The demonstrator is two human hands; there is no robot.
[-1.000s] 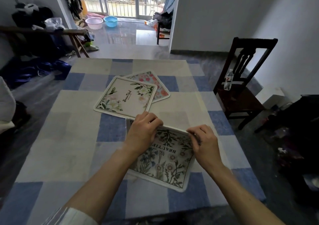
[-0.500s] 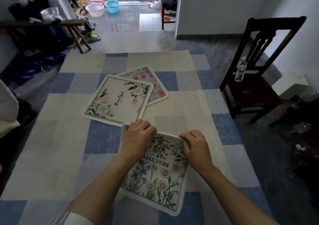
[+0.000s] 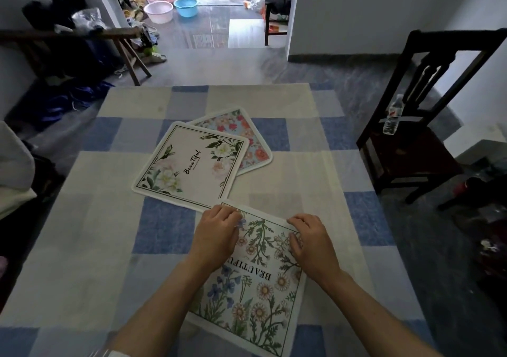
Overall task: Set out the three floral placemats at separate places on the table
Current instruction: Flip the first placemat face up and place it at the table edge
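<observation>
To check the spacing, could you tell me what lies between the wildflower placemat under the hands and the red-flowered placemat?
In the head view, the white rose placemat lies between the wildflower placemat and the red-flowered placemat, overlapping the latter.

Two words can be read, both on placemats. At the middle of the table [image 3: 109, 219], the cream placemat [image 3: 192, 162] carries "BeauTiful" in slanting black script, with a line of finer print beneath it too small to make out. Toward the table's near edge, the wildflower placemat [image 3: 255, 296] shows "BEAUTIFU" in black block capitals, upside down to the viewer; its last letter is hidden under the wrist of the left hand [image 3: 216, 233]. Beyond the table's right side, the bottle [image 3: 393, 115] label is illegible.
</observation>
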